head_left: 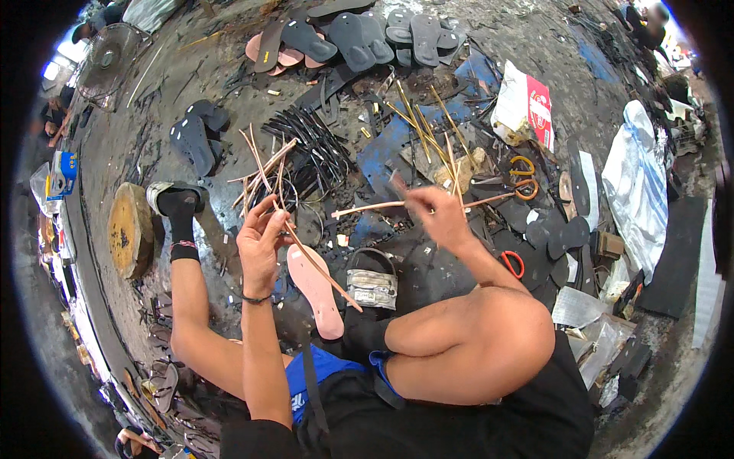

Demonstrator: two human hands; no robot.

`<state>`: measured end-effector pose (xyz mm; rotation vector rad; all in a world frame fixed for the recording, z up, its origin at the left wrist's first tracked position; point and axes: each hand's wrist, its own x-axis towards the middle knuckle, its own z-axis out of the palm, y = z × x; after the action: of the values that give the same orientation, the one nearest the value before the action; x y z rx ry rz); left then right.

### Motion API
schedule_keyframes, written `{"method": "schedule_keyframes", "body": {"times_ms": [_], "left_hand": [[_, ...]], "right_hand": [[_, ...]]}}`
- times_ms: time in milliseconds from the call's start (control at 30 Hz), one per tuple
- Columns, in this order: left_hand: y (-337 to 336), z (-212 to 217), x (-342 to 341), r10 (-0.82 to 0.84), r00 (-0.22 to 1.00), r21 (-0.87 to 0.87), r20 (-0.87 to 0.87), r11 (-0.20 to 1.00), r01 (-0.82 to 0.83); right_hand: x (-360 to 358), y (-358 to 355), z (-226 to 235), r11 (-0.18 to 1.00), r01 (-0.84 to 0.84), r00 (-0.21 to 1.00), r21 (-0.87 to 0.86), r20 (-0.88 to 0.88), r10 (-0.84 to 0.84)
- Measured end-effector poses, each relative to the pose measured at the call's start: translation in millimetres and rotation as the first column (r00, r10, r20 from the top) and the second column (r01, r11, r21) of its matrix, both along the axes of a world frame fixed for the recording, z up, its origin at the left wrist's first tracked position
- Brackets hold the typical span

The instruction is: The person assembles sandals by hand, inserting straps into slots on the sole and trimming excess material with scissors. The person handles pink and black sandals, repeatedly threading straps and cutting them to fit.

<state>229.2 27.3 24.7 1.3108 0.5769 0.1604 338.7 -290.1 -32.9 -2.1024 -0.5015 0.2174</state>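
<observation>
My left hand point(260, 243) is closed, thumb against fingers, on a thin tan sandal strap point(325, 275) that slants down past a pink sandal sole point(308, 279). My right hand point(440, 216) is curled and blurred. A short dark piece point(397, 182) juts from its fingers, too smeared to name. Another tan strap point(367, 207) runs sideways by that hand; whether the fingers grip it, I cannot tell. Several more tan straps point(260, 164) lie just beyond my left hand, beside a pile of black straps point(313, 141).
Dark sandal soles point(352, 42) line the far ground, with another dark pair point(197, 141) at left. A wooden stump point(130, 231) stands by my left foot. Orange-handled scissors point(524, 180) and a red handle loop point(512, 264) lie right. Yellowish sticks point(420, 122) and a white bag point(638, 187) lie beyond.
</observation>
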Motion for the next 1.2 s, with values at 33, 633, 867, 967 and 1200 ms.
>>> {"method": "schedule_keyframes", "body": {"times_ms": [33,633,867,967,1200], "left_hand": [[1,1,2,0.011,1.0,-0.016,0.012,1.0,-0.011],[-28,10,26,-0.079,0.996,-0.132,0.045,0.988,0.085],[-28,4,23,-0.091,0.996,-0.134,0.016,0.987,0.092],[-31,1,19,-0.099,0.994,-0.115,-0.039,0.989,0.094],[-34,-7,18,-0.093,0.995,-0.118,-0.017,0.989,0.091]], "right_hand": [[12,0,10,0.993,0.112,0.982,0.04,-0.159,-0.104],[22,21,80,0.762,0.373,0.603,0.53,-0.762,0.235],[62,-21,-7,0.941,0.111,0.982,-0.321,-0.108,-0.153],[90,-49,-65,0.729,0.364,0.924,-0.579,0.127,-0.36],[102,-75,-41,0.921,0.347,0.906,-0.18,-0.19,-0.378]]}}
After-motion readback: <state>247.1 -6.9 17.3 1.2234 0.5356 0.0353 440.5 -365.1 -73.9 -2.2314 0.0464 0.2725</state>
